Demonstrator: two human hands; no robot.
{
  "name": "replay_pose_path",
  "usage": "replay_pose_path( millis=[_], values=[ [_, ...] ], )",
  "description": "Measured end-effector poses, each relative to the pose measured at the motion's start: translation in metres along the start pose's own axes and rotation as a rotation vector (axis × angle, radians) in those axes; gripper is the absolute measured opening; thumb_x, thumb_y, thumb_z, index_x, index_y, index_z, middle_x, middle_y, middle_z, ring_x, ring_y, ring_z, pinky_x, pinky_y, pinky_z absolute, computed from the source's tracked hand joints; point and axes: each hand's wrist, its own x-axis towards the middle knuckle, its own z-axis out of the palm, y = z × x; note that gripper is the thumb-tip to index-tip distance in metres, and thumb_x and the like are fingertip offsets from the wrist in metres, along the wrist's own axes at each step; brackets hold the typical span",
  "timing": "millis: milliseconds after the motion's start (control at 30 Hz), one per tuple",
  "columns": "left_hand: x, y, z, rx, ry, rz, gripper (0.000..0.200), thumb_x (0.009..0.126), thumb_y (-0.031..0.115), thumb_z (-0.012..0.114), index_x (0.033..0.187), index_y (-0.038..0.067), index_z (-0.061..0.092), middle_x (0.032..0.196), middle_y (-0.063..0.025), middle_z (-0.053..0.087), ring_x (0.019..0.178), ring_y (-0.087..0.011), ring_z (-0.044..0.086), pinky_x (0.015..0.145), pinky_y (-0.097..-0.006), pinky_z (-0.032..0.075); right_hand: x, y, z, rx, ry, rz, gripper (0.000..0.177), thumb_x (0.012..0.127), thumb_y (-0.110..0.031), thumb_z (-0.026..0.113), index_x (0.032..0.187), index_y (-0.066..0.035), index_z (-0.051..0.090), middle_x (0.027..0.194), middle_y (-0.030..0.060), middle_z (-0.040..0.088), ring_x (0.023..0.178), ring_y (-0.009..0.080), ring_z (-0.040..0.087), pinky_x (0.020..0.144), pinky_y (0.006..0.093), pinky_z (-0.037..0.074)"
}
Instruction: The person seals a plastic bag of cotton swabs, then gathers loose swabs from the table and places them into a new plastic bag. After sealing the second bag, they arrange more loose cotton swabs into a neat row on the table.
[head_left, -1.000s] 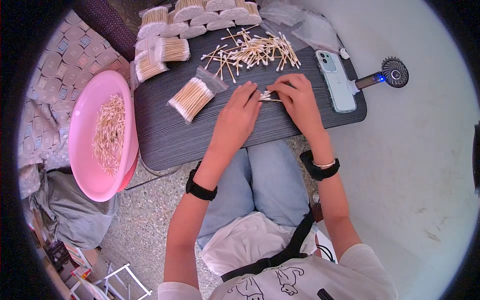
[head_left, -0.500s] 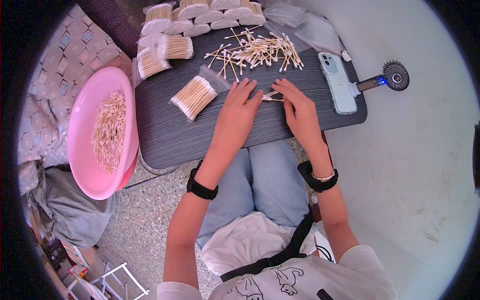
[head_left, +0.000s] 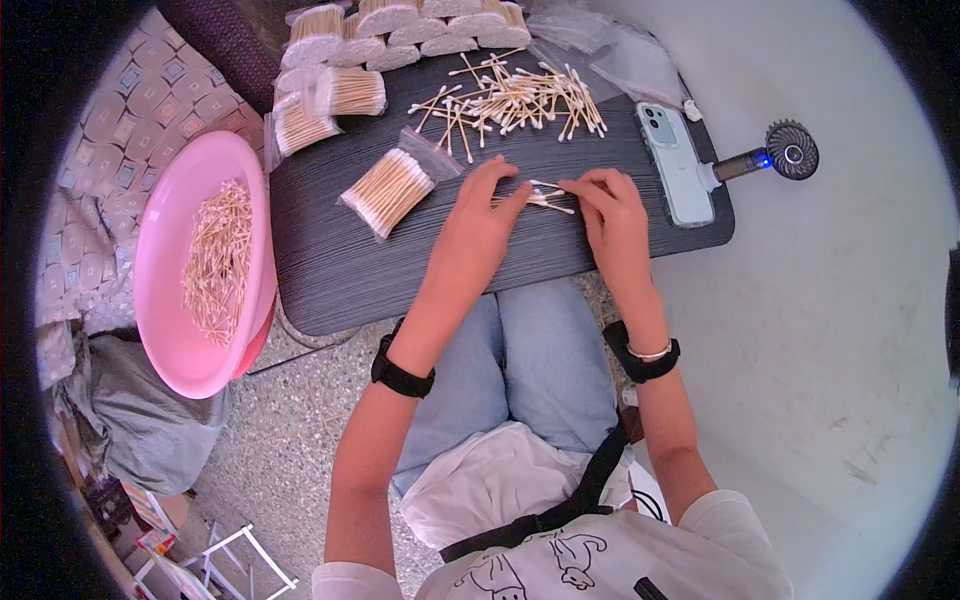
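Left hand (head_left: 478, 228) hides part of swabs (head_left: 548, 197)

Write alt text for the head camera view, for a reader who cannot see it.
At a dark table, a person's left hand and right hand touch a small bunch of cotton swabs. Beyond lie a loose pile and bagged bundles; a phone and fan sit right, a pink basin of swabs left.

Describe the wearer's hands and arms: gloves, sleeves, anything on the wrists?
No gloves: the left hand and right hand are bare and the forearms are uncovered. A wide black wristband circles the left wrist. The right wrist has a similar wide black band with a thin silver bracelet lying on it. Short white T-shirt sleeves end at the upper arms. No markings visible.
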Motion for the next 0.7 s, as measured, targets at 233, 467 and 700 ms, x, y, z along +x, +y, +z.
replay_pose_path(
  millis=[233, 467, 700],
  values=[
    [0.003, 0.001, 0.001, -0.093, -0.011, -0.011, 0.039, 0.083, 0.002, 0.058, 0.122, 0.001, 0.051, 0.118, -0.0169, 0.051, 0.110, -0.0337, 0.052, 0.092, -0.0382, 0.044, 0.008, -0.009, 0.015, 0.288, -0.068, 0.009, 0.025, 0.076, 0.010, 0.052, 0.094, -0.001, 0.066, 0.093, 0.0120, 0.060, 0.089, 0.0298, 0.055, 0.081, 0.0373, 0.044],
    [0.005, 0.006, -0.005, -0.183, -0.008, -0.046, 0.041, 0.084, 0.002, 0.057, 0.123, 0.001, 0.049, 0.117, -0.0163, 0.051, 0.108, -0.0334, 0.052, 0.092, -0.0381, 0.043, 0.007, -0.017, 0.021, 0.378, -0.056, 0.055, 0.025, 0.081, 0.005, 0.051, 0.104, -0.001, 0.060, 0.099, 0.0130, 0.061, 0.096, 0.0323, 0.054, 0.086, 0.0391, 0.043],
    [-0.010, 0.002, -0.014, 0.161, -0.016, -0.002, 0.032, 0.079, 0.007, 0.064, 0.111, 0.004, 0.061, 0.103, -0.0099, 0.056, 0.095, -0.0264, 0.054, 0.083, -0.0351, 0.046, -0.003, -0.018, 0.004, 0.154, -0.142, -0.156, 0.029, 0.080, -0.002, 0.059, 0.109, -0.003, 0.062, 0.107, 0.0113, 0.059, 0.099, 0.0301, 0.053, 0.090, 0.0388, 0.043]
  ],
)
